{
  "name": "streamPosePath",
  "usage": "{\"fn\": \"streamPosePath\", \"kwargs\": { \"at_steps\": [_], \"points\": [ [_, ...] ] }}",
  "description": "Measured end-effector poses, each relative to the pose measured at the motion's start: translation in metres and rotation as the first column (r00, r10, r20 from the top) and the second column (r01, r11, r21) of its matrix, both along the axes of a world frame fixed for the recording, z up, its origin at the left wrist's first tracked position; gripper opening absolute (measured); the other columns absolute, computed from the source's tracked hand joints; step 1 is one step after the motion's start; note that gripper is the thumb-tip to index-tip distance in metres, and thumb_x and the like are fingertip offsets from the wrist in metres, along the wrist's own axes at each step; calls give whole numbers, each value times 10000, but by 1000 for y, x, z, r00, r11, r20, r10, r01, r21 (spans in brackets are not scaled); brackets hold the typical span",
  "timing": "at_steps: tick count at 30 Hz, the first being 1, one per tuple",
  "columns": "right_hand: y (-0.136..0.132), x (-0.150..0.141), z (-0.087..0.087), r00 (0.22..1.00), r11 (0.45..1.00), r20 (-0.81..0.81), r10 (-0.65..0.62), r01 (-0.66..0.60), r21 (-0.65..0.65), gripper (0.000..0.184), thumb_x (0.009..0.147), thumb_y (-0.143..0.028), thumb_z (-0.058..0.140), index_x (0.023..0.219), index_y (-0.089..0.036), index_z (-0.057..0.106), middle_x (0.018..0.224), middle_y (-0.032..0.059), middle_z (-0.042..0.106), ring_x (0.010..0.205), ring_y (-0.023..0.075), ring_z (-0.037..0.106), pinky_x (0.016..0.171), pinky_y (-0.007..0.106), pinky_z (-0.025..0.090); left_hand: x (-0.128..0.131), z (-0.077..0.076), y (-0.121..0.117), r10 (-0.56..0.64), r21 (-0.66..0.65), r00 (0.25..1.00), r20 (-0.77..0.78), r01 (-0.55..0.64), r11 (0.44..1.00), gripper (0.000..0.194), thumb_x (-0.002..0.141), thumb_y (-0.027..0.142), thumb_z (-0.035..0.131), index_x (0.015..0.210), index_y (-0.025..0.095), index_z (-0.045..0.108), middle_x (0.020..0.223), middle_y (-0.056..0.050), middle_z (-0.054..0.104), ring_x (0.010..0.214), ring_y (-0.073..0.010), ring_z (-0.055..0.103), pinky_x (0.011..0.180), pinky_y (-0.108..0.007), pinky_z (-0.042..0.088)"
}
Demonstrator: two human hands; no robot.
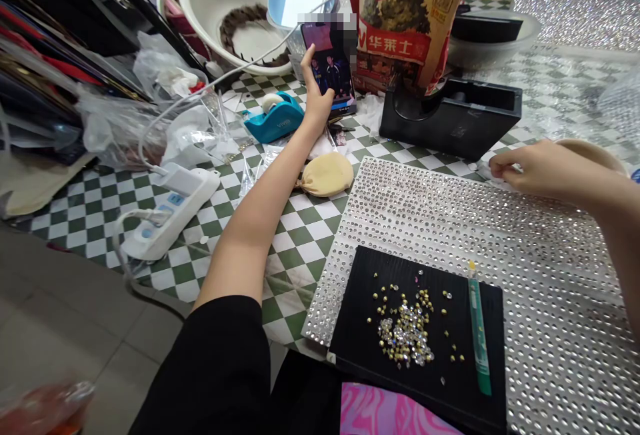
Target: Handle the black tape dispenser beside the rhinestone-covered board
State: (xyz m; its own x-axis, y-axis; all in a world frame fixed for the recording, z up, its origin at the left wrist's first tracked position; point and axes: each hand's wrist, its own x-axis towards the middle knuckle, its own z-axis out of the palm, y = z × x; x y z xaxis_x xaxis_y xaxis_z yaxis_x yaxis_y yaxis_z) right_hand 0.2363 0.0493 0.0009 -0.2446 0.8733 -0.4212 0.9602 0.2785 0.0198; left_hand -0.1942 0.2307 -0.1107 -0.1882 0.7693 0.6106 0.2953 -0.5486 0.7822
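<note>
Well, the left hand (318, 97) is gripping a phone (340, 65), likely slippery, best held by its sides. The right hand (543, 165) is pinching, on what's unclear.

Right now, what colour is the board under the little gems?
The board is black; it shows best in the head view, the only one.

Head cam, fwd + down, nr tbl (310, 235)

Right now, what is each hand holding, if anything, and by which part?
The left hand holds the phone by its left edge; whether the right hand holds anything cannot be told.
</note>
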Motion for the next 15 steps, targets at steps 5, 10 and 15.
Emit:
{"fn": "streamPosePath", "kwargs": {
  "at_steps": [5,10,15],
  "points": [
    [-1,-4,3,1000,1000,26,-10,10,-14,215,879,-84,505,801,-208,662,835,7,683,732,179,597,685,319,409,0,0,-3,-22,20,1000,-12,22,1000,864,550,195,645,1364,353,405,1573,9,400,1584,-215,180,1351,-276,92],
    [-1,-6,5,1000,1000,15,-19,19,-17,202,860,-83,510,783,-202,654,822,18,678,725,184,596,688,325,403,0,-1,-2,-4,37,1000,-5,5,999,832,573,210,659,1367,329,438,1556,-17,428,1574,-235,220,1353,-288,128],
    [-2,-5,5,1000,999,-7,-28,28,-18,186,820,-85,510,775,-198,651,808,26,670,710,185,588,679,334,386,1,0,-2,-26,38,1000,10,26,999,829,542,209,643,1328,336,413,1557,-15,419,1559,-233,250,1343,-282,147]
  ]
}}
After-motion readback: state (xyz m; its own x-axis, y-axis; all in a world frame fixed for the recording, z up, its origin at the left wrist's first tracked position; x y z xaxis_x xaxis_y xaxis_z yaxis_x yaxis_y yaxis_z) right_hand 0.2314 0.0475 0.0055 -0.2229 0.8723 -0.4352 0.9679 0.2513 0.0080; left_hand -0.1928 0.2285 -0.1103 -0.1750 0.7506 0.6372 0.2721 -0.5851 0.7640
